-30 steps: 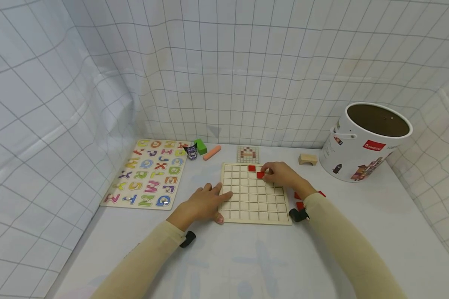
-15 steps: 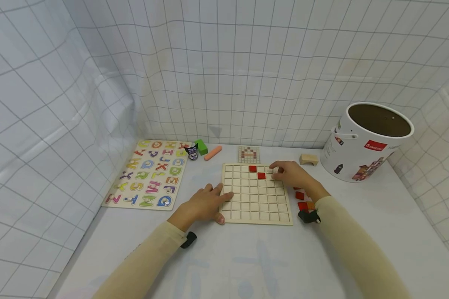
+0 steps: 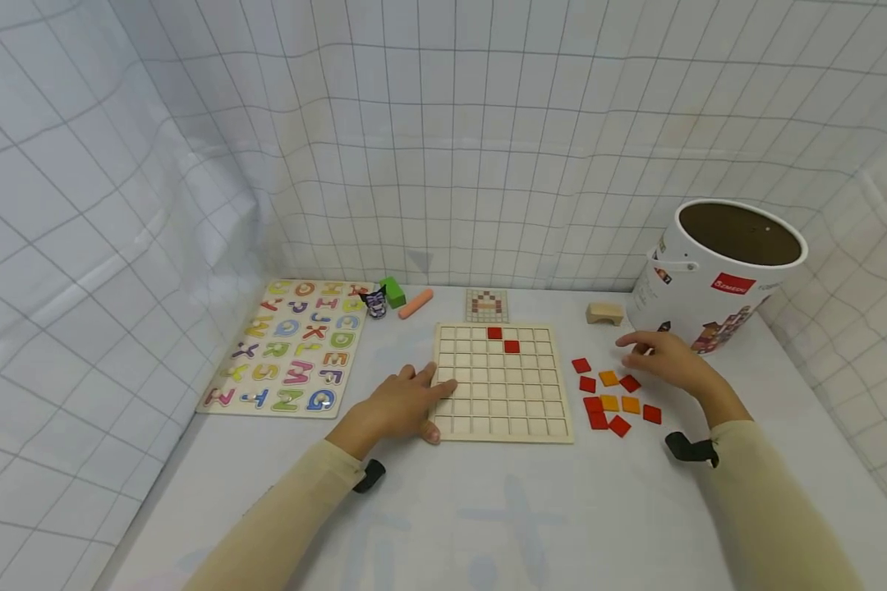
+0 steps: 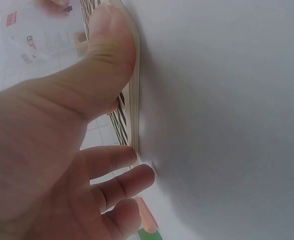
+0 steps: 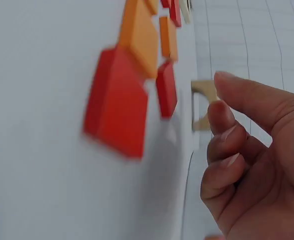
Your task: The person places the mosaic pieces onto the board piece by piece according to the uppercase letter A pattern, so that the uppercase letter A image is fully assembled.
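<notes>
A pale wooden grid board [image 3: 501,400] lies flat, with two red square tiles [image 3: 512,347] set in cells near its far edge. My left hand [image 3: 402,402] rests at the board's left side, fingers spread over the edge and thumb at the near corner. Loose red tiles [image 3: 619,426] and orange tiles [image 3: 631,405] are scattered right of the board. Beyond them, over the table, is my right hand [image 3: 668,361], holding nothing. Its fingers are loosely bent in the right wrist view, near a red tile [image 5: 117,105].
Behind the board lies a small pattern card [image 3: 487,306]. An alphabet puzzle [image 3: 284,349] is at left, near a green block [image 3: 394,292], an orange stick [image 3: 416,304] and a small figure [image 3: 375,302]. An arch block [image 3: 604,313] and a large white bucket [image 3: 698,304] stand at back right.
My right hand has let go of the second red tile on the board and moved right, uncovering the loose tiles. The left hand has stayed put.
</notes>
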`<action>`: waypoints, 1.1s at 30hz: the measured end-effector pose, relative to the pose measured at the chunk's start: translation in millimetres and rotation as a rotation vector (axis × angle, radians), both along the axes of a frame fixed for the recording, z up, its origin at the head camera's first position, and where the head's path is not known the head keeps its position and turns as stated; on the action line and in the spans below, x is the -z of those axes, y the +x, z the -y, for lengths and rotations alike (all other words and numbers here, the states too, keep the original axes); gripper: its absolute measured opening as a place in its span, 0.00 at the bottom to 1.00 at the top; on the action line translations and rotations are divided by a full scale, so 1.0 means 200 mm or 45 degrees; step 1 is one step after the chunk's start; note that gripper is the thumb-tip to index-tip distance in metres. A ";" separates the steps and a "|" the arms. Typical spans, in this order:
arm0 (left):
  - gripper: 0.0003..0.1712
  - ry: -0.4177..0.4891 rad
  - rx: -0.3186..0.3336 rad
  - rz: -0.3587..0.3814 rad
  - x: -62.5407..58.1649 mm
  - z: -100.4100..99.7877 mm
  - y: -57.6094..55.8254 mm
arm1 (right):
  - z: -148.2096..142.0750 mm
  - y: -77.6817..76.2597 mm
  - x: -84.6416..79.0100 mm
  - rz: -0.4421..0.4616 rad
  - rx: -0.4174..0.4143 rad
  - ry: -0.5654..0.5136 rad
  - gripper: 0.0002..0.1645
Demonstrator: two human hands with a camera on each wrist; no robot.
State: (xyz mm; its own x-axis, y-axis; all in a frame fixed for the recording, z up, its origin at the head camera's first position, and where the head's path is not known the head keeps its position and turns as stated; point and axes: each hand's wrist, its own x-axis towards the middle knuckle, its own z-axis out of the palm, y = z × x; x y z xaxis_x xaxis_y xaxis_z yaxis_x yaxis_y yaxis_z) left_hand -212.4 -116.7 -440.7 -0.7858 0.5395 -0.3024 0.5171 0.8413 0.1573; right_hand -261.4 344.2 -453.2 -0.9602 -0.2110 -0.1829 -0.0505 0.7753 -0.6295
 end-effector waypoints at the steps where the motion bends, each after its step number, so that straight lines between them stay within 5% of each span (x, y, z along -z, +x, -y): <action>1: 0.52 -0.001 -0.001 0.001 0.00 0.00 0.00 | -0.03 0.02 0.01 0.023 0.006 -0.026 0.25; 12: 0.53 -0.001 -0.018 -0.009 0.01 0.00 -0.01 | -0.13 0.12 0.06 0.180 -0.032 -0.144 0.27; 33: 0.52 0.019 -0.005 -0.008 0.01 0.00 0.00 | -0.09 0.11 0.07 0.121 -0.077 -0.021 0.23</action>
State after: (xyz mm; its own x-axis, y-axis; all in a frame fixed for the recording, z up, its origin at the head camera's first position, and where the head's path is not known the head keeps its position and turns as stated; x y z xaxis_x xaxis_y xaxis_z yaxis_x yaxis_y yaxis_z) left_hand -212.8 -117.1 -443.2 -0.7899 0.5408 -0.2892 0.5148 0.8410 0.1664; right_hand -240.2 361.6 -468.1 -0.9243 -0.2715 -0.2682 -0.0363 0.7620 -0.6466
